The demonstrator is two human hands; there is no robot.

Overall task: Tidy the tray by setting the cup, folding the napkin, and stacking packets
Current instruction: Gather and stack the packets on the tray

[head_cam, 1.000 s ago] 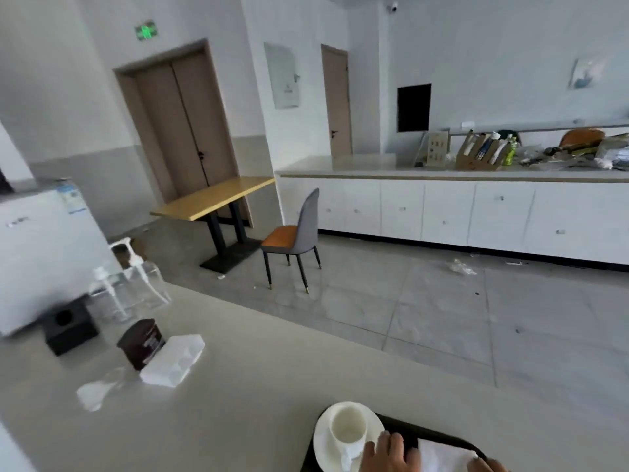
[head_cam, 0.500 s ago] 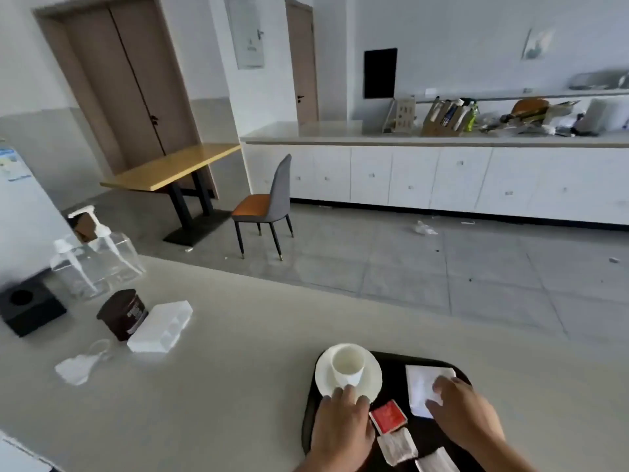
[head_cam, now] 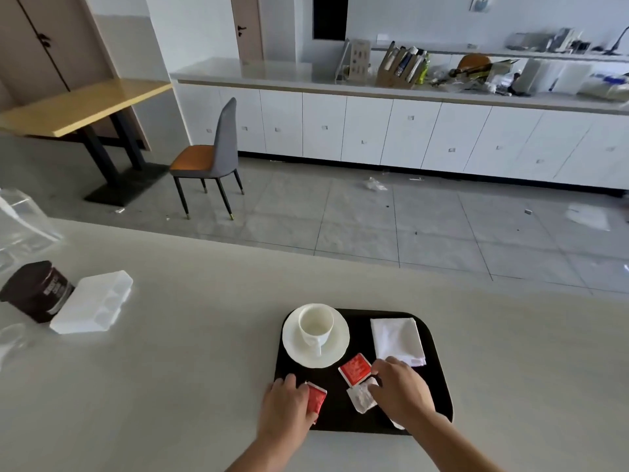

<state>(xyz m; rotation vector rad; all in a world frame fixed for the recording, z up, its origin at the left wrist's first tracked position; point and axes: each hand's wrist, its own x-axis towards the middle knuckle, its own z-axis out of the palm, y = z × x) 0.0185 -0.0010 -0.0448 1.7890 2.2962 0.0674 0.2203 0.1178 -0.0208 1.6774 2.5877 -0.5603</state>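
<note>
Two bare forearms come in from the bottom edge, and there's no sleeve on either one. No watch, no bracelet and no glove at the wrists. The left hand (head_cam: 289, 408) is plain, with no ring visible on its back. The right hand (head_cam: 401, 391) is the same, with short nails and bare knuckles.
</note>
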